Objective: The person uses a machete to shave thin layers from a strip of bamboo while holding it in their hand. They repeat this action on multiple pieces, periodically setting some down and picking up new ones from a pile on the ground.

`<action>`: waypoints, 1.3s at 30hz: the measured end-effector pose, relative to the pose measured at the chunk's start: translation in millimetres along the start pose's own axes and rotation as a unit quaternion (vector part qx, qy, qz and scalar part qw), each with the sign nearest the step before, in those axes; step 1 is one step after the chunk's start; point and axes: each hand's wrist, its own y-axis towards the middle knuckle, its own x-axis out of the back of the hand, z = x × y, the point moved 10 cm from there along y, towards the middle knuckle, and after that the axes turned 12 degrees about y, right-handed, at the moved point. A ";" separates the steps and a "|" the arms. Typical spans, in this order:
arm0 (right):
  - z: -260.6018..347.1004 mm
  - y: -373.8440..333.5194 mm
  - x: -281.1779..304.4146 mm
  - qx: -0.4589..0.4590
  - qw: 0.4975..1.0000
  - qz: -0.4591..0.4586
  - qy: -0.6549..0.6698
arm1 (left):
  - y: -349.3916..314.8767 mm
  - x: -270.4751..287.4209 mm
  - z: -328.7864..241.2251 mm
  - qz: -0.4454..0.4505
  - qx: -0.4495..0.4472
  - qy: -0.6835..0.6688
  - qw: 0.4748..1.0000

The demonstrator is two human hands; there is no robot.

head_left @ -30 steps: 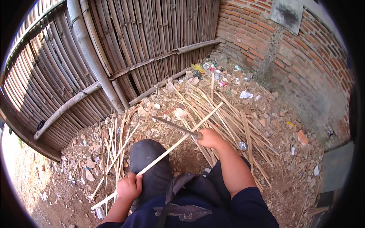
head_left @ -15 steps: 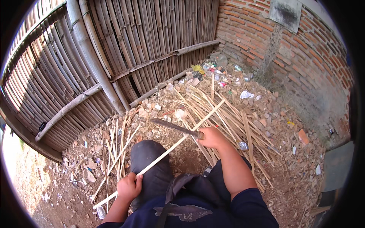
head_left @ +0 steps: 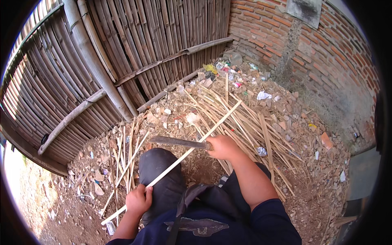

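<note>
My left hand (head_left: 139,200) is closed round the lower part of a long pale bamboo strip (head_left: 169,168), beside my bent left knee. The strip slants over that knee toward the far right. My right hand (head_left: 222,147) is wrapped round the handle of a machete (head_left: 176,141). Its dark blade points left and lies across the strip; whether the edge touches the strip, I cannot tell.
A heap of split bamboo strips (head_left: 249,134) lies to the right, and a smaller bunch (head_left: 130,163) at the left. Rubble and litter (head_left: 230,69) cover the ground before a bamboo fence (head_left: 163,41) and a brick wall (head_left: 261,36).
My right hand has drawn the machete slightly left along the strip, and its blade now lies more level. My left hand keeps its hold on the strip.
</note>
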 end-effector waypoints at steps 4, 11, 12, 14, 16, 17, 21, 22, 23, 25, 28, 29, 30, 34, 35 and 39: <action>17.0 0.2 -15.0 0.039 0.998 0.039 -0.028 | 1.0 -0.4 -0.3 0.007 -0.004 0.000 1.000; -9.1 9.1 -12.2 0.004 0.998 0.024 0.061 | -0.6 -4.6 1.9 -0.006 -0.004 -0.008 1.000; -10.8 10.2 -7.3 0.007 0.998 0.002 0.067 | -0.7 -4.9 2.3 -0.007 -0.001 -0.002 1.000; -22.6 10.6 -7.6 -0.036 0.996 0.014 0.084 | -0.8 -4.8 2.5 -0.008 0.000 0.003 1.000; -32.9 9.8 -8.5 -0.076 0.992 0.025 0.098 | 0.9 -1.4 0.1 -0.017 -0.003 0.005 1.000; -36.5 9.8 -11.6 -0.069 0.995 0.026 0.072 | 1.7 0.7 -1.3 -0.019 -0.003 0.004 1.000; -34.2 10.2 -11.8 -0.060 0.996 0.032 0.055 | 2.7 4.6 -1.7 -0.011 0.002 0.002 1.000; -33.1 10.2 -10.9 -0.060 0.996 0.032 0.057 | 2.6 4.9 -0.8 -0.010 0.004 -0.002 1.000; -32.0 10.3 -10.7 -0.060 0.996 0.036 0.059 | 2.6 4.9 -0.2 -0.010 0.003 -0.001 1.000; -32.8 10.1 -10.2 -0.061 0.996 0.039 0.061 | 3.1 2.6 1.4 -0.004 0.009 -0.004 1.000; -33.8 9.9 -12.2 -0.049 0.996 0.040 0.054 | 3.4 2.1 1.2 -0.003 0.008 -0.012 1.000; -33.2 9.7 -10.3 -0.043 0.997 0.030 0.050 | 3.6 2.2 0.6 -0.002 0.008 -0.011 1.000; -30.8 9.4 -8.1 -0.036 0.998 0.020 0.046 | 3.8 2.6 0.4 -0.001 0.008 -0.013 1.000; -29.7 7.0 -6.3 -0.045 0.998 0.029 0.039 | 4.8 1.4 1.0 -0.001 0.002 -0.021 1.000; -30.2 7.0 -6.7 -0.038 0.998 0.027 0.041 | 5.2 1.6 0.3 0.000 0.001 -0.018 1.000; -29.7 8.7 -8.4 -0.027 0.999 0.022 0.036 | 4.2 2.1 1.4 -0.003 0.001 -0.017 1.000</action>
